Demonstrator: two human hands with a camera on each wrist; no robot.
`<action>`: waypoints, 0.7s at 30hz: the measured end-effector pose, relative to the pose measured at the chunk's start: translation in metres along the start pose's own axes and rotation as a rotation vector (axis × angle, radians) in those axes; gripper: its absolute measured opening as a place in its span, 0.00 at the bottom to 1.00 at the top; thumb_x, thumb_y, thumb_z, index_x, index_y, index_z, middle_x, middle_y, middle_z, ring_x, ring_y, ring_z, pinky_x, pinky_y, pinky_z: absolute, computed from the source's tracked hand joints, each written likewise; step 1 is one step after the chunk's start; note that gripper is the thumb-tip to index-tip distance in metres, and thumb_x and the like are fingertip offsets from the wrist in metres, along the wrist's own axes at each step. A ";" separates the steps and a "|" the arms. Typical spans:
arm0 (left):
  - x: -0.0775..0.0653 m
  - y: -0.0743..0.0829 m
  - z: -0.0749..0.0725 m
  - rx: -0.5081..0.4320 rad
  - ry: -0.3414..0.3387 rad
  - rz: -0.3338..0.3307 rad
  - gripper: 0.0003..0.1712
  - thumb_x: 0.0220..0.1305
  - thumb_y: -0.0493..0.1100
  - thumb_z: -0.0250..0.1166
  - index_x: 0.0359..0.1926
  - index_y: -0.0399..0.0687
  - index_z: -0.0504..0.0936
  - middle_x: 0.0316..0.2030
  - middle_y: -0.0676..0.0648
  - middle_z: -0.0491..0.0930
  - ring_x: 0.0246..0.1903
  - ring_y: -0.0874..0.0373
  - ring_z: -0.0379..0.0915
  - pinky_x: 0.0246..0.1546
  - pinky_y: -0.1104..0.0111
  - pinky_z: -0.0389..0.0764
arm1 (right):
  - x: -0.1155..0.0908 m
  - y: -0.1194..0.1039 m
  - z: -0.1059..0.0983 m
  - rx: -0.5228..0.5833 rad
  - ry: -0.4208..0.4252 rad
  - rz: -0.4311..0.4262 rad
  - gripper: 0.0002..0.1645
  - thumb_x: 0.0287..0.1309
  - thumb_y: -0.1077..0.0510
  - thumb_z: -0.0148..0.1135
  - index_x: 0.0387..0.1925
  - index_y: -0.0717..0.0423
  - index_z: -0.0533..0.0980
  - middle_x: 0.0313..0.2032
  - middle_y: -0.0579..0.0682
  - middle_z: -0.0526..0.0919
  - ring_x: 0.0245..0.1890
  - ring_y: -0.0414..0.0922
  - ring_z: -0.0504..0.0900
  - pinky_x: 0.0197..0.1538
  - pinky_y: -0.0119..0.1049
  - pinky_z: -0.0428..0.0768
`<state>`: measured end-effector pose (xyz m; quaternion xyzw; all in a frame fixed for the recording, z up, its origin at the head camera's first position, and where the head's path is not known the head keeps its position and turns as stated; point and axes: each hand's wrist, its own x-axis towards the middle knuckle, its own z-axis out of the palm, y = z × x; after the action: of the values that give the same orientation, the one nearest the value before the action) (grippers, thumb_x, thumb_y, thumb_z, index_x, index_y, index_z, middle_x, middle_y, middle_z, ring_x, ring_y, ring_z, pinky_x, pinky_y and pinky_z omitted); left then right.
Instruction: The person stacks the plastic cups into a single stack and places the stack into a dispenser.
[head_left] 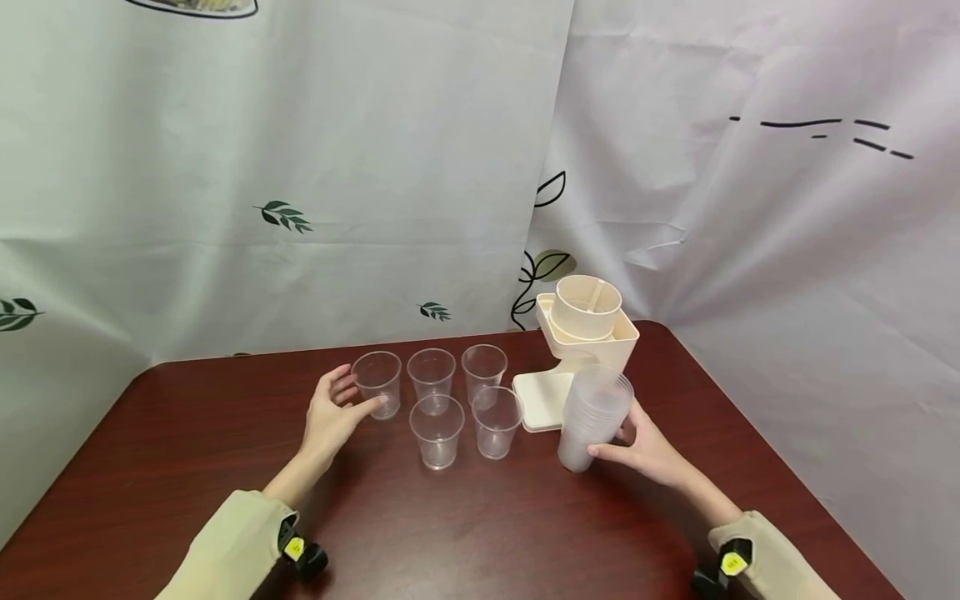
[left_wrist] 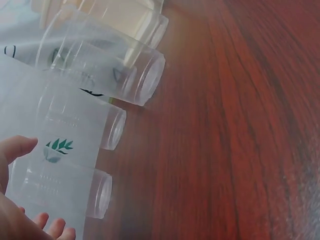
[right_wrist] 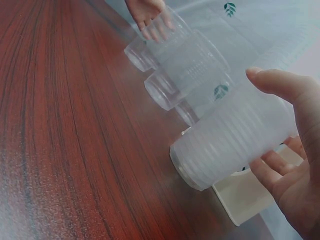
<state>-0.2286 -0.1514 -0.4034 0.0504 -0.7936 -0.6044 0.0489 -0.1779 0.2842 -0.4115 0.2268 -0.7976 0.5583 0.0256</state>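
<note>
In the head view my left hand is around the leftmost back cup, a clear plastic cup standing upright. Its thumb and fingers are spread apart; whether they touch the cup cannot be told. My right hand is at the right side of a tall nested stack of clear plastic cups. The right wrist view has the thumb on one side of the stack and loosely bent fingers on the other, with no firm grip visible. Several single cups stand in two rows between the hands.
Behind the stack stands a cream-coloured device with a round open top and a flat base plate. Everything is on a dark red-brown wooden table. A white printed cloth hangs along the back and right side.
</note>
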 end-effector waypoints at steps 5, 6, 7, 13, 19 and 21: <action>0.003 -0.002 0.002 0.016 -0.002 -0.001 0.50 0.53 0.42 0.73 0.71 0.43 0.54 0.66 0.36 0.64 0.64 0.43 0.63 0.66 0.52 0.66 | 0.003 -0.002 0.000 -0.001 0.000 -0.002 0.48 0.48 0.71 0.69 0.66 0.63 0.52 0.55 0.35 0.69 0.52 0.28 0.75 0.52 0.23 0.77; 0.003 -0.002 0.002 0.019 -0.001 -0.004 0.50 0.53 0.42 0.73 0.71 0.43 0.54 0.66 0.36 0.65 0.64 0.44 0.63 0.66 0.52 0.66 | 0.003 -0.002 -0.001 -0.002 0.000 -0.002 0.48 0.48 0.71 0.69 0.66 0.64 0.52 0.55 0.35 0.69 0.53 0.28 0.75 0.52 0.23 0.77; 0.004 -0.003 0.003 0.022 0.001 -0.005 0.50 0.53 0.42 0.73 0.71 0.42 0.54 0.66 0.36 0.65 0.64 0.43 0.63 0.66 0.52 0.66 | 0.003 -0.002 -0.001 -0.001 -0.001 0.000 0.48 0.48 0.71 0.69 0.66 0.64 0.52 0.56 0.35 0.69 0.53 0.28 0.74 0.53 0.22 0.77; 0.009 -0.005 0.008 0.047 0.004 -0.015 0.51 0.53 0.42 0.73 0.72 0.42 0.53 0.67 0.37 0.63 0.65 0.43 0.62 0.66 0.53 0.66 | 0.003 -0.003 -0.001 -0.001 -0.005 0.008 0.49 0.48 0.71 0.69 0.66 0.64 0.51 0.56 0.35 0.69 0.53 0.28 0.74 0.53 0.22 0.76; 0.012 -0.008 0.015 0.039 0.004 -0.002 0.50 0.52 0.41 0.73 0.71 0.43 0.55 0.67 0.37 0.64 0.64 0.44 0.63 0.65 0.54 0.67 | 0.001 -0.002 -0.001 -0.001 0.000 0.017 0.48 0.48 0.71 0.69 0.66 0.64 0.52 0.55 0.35 0.69 0.52 0.28 0.75 0.53 0.23 0.77; 0.013 -0.010 0.017 0.032 0.002 0.001 0.49 0.52 0.41 0.73 0.71 0.44 0.56 0.67 0.37 0.64 0.64 0.44 0.63 0.65 0.54 0.67 | 0.001 -0.002 0.000 -0.001 -0.002 0.017 0.47 0.48 0.71 0.69 0.66 0.63 0.52 0.55 0.35 0.69 0.52 0.28 0.75 0.52 0.23 0.77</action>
<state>-0.2434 -0.1397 -0.4169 0.0515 -0.8032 -0.5914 0.0494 -0.1780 0.2838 -0.4095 0.2206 -0.7997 0.5580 0.0199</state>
